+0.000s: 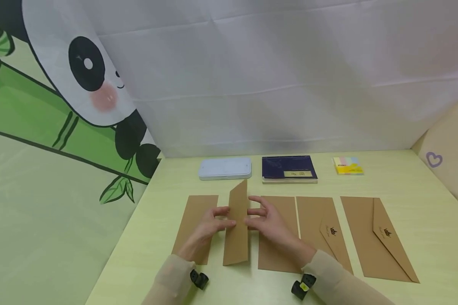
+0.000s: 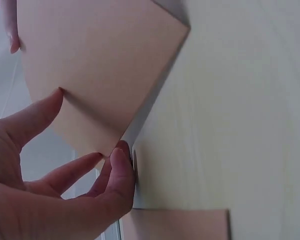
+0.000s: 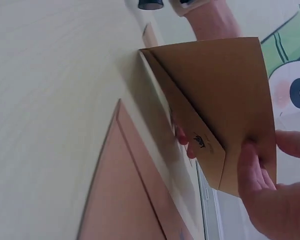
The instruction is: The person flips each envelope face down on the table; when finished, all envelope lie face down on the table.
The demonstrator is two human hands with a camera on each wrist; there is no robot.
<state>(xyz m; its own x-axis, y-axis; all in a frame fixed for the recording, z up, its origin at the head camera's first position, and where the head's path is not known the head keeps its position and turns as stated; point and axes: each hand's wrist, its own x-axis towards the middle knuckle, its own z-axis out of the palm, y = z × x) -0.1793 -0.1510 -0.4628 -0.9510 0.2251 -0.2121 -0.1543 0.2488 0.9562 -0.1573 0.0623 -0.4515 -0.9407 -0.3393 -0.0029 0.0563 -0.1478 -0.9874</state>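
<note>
A brown kraft envelope [image 1: 236,237] stands tilted up off the table between both hands. My left hand [image 1: 203,228] pinches its left edge, with the thumb on the plain face in the left wrist view. On the opposite side my right hand [image 1: 276,228] grips the right edge between thumb and fingers. The right wrist view shows the pointed flap of this envelope [image 3: 225,85] with a small dark crown print [image 3: 199,141] near the tip. To the left lies a plain brown envelope [image 1: 192,212], partly behind the left hand.
Right of the hands, a plain envelope [image 1: 276,260] and two flap-up envelopes [image 1: 313,212] with crown prints lie in a row. Along the back are a pale flat case [image 1: 225,168], a dark blue notebook [image 1: 286,165] and a pack of coloured sticky notes [image 1: 348,166]. A white cloth [image 1: 271,84] hangs behind.
</note>
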